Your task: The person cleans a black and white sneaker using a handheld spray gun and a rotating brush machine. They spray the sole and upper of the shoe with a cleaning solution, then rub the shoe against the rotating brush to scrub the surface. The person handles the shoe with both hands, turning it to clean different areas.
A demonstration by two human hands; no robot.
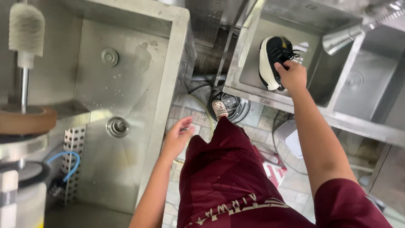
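- Our right hand point(291, 76) grips the black shoe point(272, 59) by its collar, inside the right sink point(249, 50).
- Our left hand point(177, 137) hangs loose, holding nothing, beside the left sink point(166, 93).
- We judge the shoe could slip; a one-handed hold is weak.
- Left sink: only drains point(117, 126).

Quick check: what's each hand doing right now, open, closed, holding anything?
Left hand: open, empty, hanging beside the steel sink.
Right hand: closed on the black and white sneaker in the other sink basin.
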